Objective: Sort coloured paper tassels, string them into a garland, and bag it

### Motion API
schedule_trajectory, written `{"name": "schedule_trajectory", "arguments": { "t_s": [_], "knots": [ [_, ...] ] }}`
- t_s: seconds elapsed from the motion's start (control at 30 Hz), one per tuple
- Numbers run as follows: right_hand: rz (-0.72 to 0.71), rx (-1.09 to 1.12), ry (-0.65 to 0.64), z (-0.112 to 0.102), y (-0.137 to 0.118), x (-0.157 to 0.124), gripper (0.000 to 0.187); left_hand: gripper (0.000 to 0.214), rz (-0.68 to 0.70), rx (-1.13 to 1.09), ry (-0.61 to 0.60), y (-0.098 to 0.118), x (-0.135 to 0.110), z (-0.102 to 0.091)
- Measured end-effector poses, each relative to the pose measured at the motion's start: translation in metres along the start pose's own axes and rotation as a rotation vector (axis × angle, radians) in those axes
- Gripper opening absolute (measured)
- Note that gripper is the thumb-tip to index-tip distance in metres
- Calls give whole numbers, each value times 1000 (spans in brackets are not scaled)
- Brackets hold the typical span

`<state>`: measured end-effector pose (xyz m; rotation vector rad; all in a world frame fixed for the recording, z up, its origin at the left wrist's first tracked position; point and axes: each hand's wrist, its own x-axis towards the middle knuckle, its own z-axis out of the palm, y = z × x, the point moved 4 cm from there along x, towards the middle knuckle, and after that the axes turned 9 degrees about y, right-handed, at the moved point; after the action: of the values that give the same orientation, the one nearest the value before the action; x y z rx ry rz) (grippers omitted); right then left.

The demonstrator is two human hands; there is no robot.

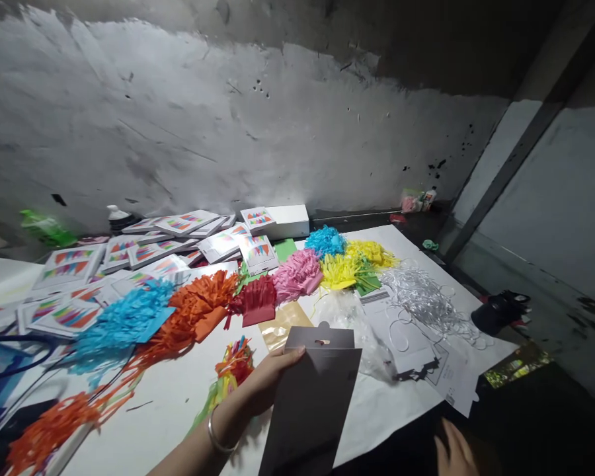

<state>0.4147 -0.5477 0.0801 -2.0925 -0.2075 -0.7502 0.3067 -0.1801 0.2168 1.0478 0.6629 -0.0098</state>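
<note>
My left hand (268, 380) grips the left edge of a grey card (312, 403) with a hang hole at its top, held upright over the white sheet (168, 403). A metal bangle sits on that wrist. Beside the hand lies a small multicoloured bundle of fringed paper (231, 367). My right hand (456, 453) shows only partly at the bottom right, fingers spread, holding nothing and hovering over the dark floor area.
Piles of fringed paper lie across the table: blue (123, 320), orange (198, 307), red (258, 299), pink (297, 272), yellow (340, 270). Printed packets (143, 251) stack at the back left, a white box (287, 220) behind. Tangled white string (426, 301) and clear bags lie right. A plastered wall stands behind.
</note>
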Motion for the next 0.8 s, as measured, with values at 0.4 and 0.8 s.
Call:
{"name": "schedule_trajectory", "arguments": {
  "t_s": [0.4, 0.8],
  "knots": [
    [-595, 365, -369, 57, -228, 48, 24, 36, -69, -79, -259, -14, -7, 28],
    [-286, 408, -85, 49, -167, 25, 10, 38, -84, -92, -78, -14, 5, 14]
  ]
}}
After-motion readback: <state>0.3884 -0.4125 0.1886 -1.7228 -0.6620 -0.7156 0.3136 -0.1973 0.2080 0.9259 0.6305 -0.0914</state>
